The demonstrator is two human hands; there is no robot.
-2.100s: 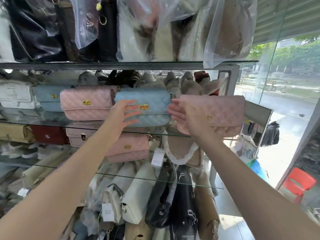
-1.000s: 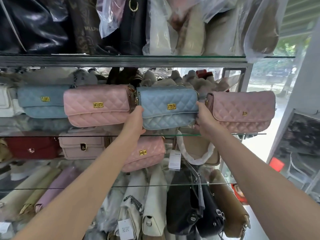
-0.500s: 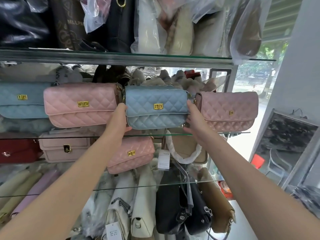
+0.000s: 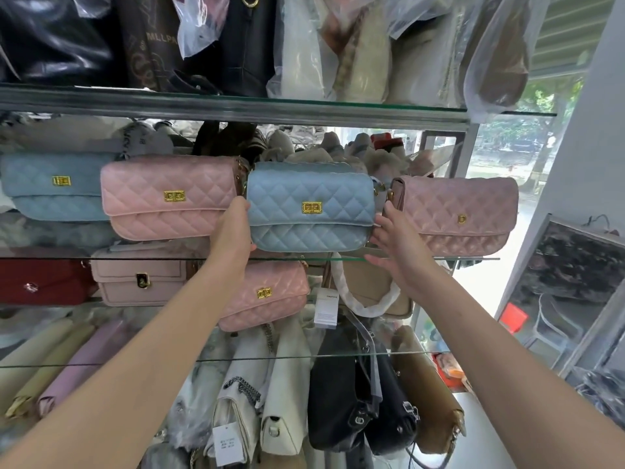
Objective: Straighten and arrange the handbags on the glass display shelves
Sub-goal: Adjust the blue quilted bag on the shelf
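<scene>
Viewing from the head camera, single view.

Subject: blue quilted handbag (image 4: 311, 206), gold clasp (image 4: 311, 207) facing out, upright on the middle glass shelf (image 4: 473, 258). It is third in a row of four: light blue quilted handbag (image 4: 50, 187) at far left, pink quilted handbag (image 4: 169, 198) next, dusty pink quilted handbag (image 4: 460, 214) at the right end. The pink one touches its left end; a narrow gap shows on its right side.

Left hand (image 4: 233, 228): cups the blue bag's left end, fingertips out of sight between it and the pink bag, thumb at the lower corner.

Right hand (image 4: 395, 242): fingers straight and spread, touching the blue bag's right end, holding nothing; lower fingers cross the shelf edge.

Shelf below: dark red bag (image 4: 40, 282), beige flap bag (image 4: 142, 279), and a small pink quilted bag (image 4: 267, 294) tilted down to the left.

Top shelf: bags in clear plastic covers (image 4: 338, 45).

Bottom level: white bag (image 4: 284, 401) and black bag (image 4: 341, 401), packed close together.
</scene>
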